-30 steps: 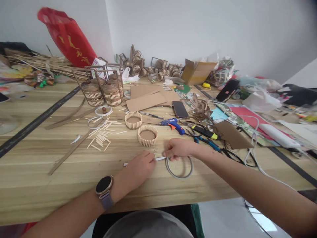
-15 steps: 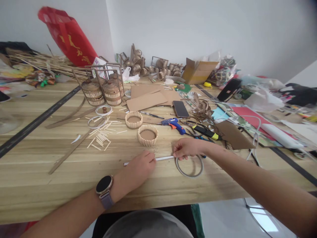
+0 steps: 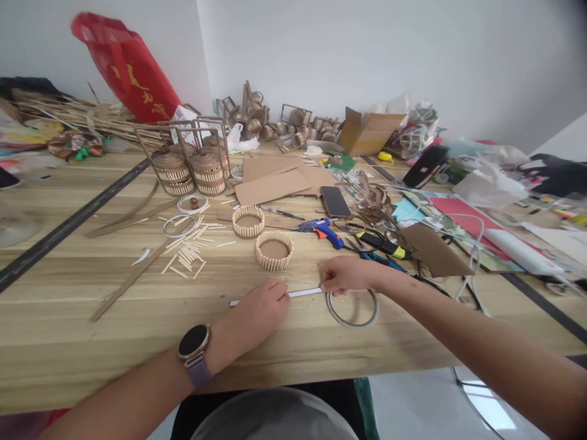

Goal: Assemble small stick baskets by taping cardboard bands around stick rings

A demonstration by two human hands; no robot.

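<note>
While the left hand [image 3: 262,310] bears down near the middle of the table [image 3: 293,357], the right hand [image 3: 345,275] works just to its right, and between them runs a slim white strip [image 3: 303,293], stretched straight! Its left end pokes out beyond the left hand; its right end runs in under the right fingertips, beside a thin tape roll [image 3: 353,325] that sits at the near side of that hand. Left fingers: curled close together over the strip, apparently pinning it, though whether they pinch it or merely press is hidden. Right fingers: thumb and forefinger look closed on the strip where it meets the roll, the others folded in.

Now for the finer points of handling. That left hand looks like the anchor, so it should stay planted, pressing downward without dragging. The right needs a low, even pull in line with the strip; lift too high or swing toward the near edge, and it could skew, twist or crease. Keeping the roll clear of the palm should help it turn freely.

On the far side, two stick-walled round trays, the nearer tray [image 3: 274,266] and the farther tray [image 3: 248,232], stand close by, while the blue glue gun [image 3: 335,240] lies to their right, so elbows and wrists want care!
</note>
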